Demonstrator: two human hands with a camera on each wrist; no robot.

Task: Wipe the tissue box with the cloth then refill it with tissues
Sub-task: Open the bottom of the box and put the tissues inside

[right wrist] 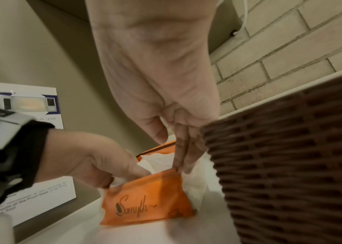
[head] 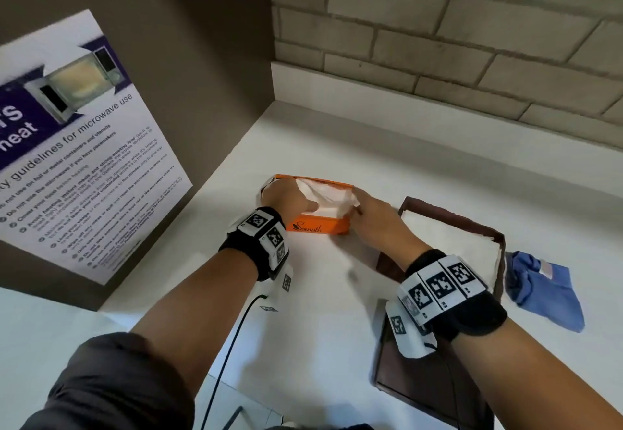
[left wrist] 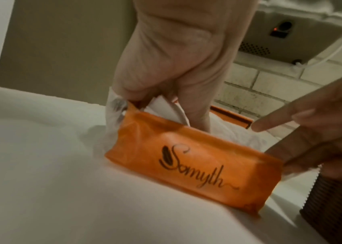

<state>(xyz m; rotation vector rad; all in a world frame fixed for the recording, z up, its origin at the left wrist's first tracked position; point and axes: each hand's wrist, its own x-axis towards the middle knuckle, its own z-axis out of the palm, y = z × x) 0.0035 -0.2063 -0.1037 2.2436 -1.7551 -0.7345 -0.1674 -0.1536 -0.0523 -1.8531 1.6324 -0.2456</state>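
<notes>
While the white surface (head: 337,294) runs out to the brick wall (head: 438,41) at the far side, a microwave-use poster (head: 77,146) hangs on the brown panel at the left. Next in size, the brown woven tissue box (head: 438,392) sits at the near right, open on top, a white sheet lying inside it. Just right of it, a crumpled blue cloth (head: 549,291) lies on the surface, touching nothing but that. Now the action: the orange tissue pack (head: 320,225), marked "Somyth", sits on the surface just left of the box's far end, its top torn open and white tissues (head: 327,198) bulging out. Left hand (head: 286,197) is at the pack's left end, fingers (left wrist: 197,115) curled down and pinching the wrapper's edge and tissue there. Right hand (head: 374,213) is at the right end, fingers (right wrist: 180,148) pressed together, pointing down, tips on the wrapper's upper edge against the tissues.
</notes>
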